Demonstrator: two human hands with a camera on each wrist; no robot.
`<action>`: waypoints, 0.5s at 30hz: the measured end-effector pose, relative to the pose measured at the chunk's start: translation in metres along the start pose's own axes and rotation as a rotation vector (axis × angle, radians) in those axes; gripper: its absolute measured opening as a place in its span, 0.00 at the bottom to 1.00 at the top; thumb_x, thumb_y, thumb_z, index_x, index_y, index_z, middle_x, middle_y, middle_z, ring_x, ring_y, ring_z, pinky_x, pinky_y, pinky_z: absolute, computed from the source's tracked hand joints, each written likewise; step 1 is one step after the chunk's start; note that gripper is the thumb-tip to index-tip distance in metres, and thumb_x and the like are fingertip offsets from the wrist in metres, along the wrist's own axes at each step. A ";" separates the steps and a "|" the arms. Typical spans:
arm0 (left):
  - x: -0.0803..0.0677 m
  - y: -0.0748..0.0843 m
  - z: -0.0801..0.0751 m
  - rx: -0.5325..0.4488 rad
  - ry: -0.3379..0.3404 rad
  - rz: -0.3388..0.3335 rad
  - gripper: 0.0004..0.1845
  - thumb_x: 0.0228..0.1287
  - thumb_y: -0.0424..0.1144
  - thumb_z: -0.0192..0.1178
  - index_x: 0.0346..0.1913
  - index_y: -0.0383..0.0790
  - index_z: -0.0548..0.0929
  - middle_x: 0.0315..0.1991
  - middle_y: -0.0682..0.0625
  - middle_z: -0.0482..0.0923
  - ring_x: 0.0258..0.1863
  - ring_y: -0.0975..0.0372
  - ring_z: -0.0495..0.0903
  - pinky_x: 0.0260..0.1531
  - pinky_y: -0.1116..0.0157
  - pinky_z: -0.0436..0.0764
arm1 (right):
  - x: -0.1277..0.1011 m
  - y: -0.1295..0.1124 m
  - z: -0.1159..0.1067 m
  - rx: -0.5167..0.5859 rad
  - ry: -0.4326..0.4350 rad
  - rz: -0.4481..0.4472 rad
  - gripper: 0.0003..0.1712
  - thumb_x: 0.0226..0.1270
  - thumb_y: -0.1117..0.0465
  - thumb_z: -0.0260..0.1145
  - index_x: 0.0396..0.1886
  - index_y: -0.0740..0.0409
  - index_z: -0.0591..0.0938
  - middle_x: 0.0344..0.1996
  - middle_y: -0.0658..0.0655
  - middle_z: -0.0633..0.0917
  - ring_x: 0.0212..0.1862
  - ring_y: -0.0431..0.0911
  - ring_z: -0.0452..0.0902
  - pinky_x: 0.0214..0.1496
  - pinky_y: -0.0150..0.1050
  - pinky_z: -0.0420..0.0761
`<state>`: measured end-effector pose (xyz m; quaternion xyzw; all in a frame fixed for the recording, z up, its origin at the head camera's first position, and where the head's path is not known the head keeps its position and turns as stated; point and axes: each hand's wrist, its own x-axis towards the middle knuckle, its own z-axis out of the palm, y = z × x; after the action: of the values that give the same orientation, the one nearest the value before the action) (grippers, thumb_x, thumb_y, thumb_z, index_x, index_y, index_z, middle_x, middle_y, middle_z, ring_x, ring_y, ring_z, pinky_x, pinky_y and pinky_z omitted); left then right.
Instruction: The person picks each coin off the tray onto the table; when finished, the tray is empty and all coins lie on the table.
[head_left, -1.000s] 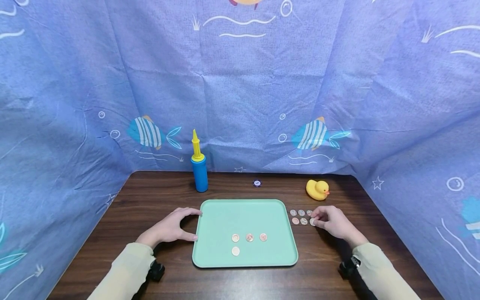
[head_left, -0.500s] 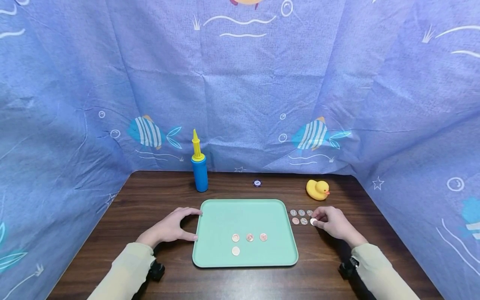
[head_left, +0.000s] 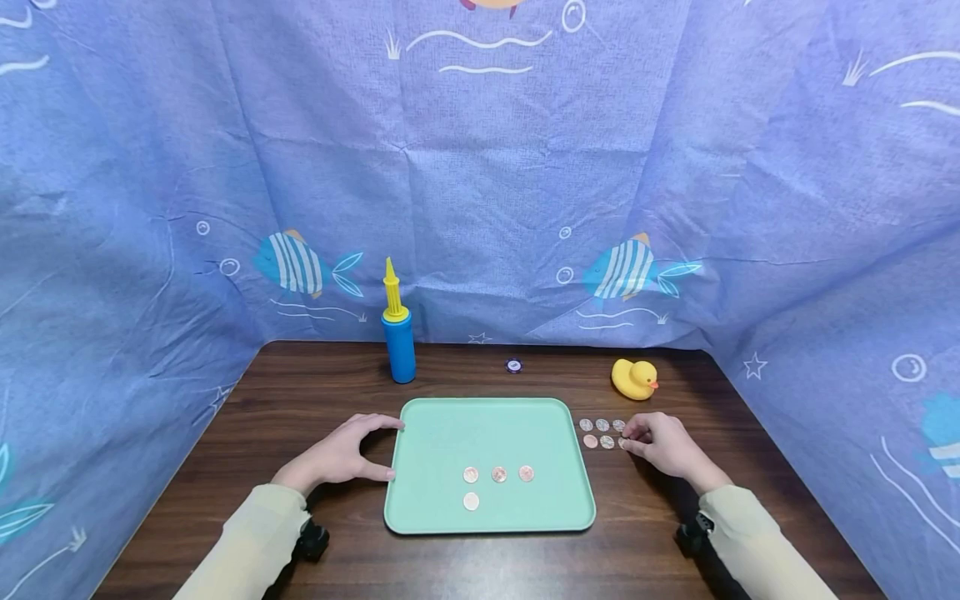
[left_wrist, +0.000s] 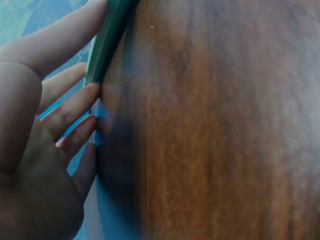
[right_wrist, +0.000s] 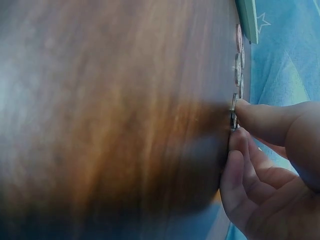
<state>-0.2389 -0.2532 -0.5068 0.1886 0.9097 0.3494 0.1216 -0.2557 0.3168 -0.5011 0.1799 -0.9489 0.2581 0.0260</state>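
A mint-green tray [head_left: 465,425] lies on the table with several coins on it, among them a pale coin [head_left: 471,501] nearest me. My left hand [head_left: 348,450] rests at the tray's left edge, thumb and fingers spread and fairly straight, fingertips touching the rim; its other fingers show in the left wrist view. Right of the tray are two short rows of coins, including a copper coin [head_left: 591,442]. My right hand [head_left: 663,442] pinches the end coin [right_wrist: 233,109] of the nearer row between thumb and fingers, at table height. The fingers partly cover that coin.
A yellow rubber duck [head_left: 635,380] sits behind my right hand. At the back stand a blue and yellow hand pump [head_left: 400,346] and, further right, a small dark poker chip [head_left: 513,366]. A blue curtain [head_left: 480,192] with fish prints hangs behind the table.
My right hand has shifted very slightly, and its fingers now cover more of the end coin. The left hand, the tray and the other coins have stayed in place.
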 end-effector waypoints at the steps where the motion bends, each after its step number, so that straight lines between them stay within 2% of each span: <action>1: 0.000 0.000 0.000 0.001 -0.001 0.000 0.42 0.54 0.61 0.79 0.72 0.55 0.77 0.73 0.49 0.72 0.75 0.47 0.64 0.70 0.39 0.68 | 0.000 0.000 0.000 -0.001 0.002 0.000 0.07 0.62 0.66 0.78 0.31 0.53 0.87 0.27 0.44 0.86 0.30 0.36 0.79 0.37 0.38 0.81; 8: 0.000 0.001 0.000 -0.006 -0.006 0.003 0.43 0.54 0.60 0.80 0.72 0.54 0.77 0.73 0.49 0.72 0.75 0.46 0.64 0.70 0.39 0.68 | 0.001 0.001 0.000 0.008 0.003 -0.004 0.06 0.63 0.66 0.78 0.31 0.54 0.87 0.27 0.44 0.86 0.30 0.35 0.79 0.36 0.36 0.80; 15: -0.001 0.001 -0.001 0.002 -0.006 0.003 0.44 0.55 0.60 0.79 0.73 0.53 0.76 0.74 0.48 0.72 0.75 0.46 0.64 0.70 0.39 0.68 | 0.008 -0.002 -0.007 0.047 0.041 0.045 0.03 0.68 0.63 0.75 0.36 0.55 0.88 0.30 0.45 0.87 0.32 0.37 0.78 0.38 0.35 0.78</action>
<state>-0.2384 -0.2530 -0.5056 0.1914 0.9093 0.3482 0.1236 -0.2625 0.3161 -0.4934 0.1535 -0.9456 0.2845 0.0353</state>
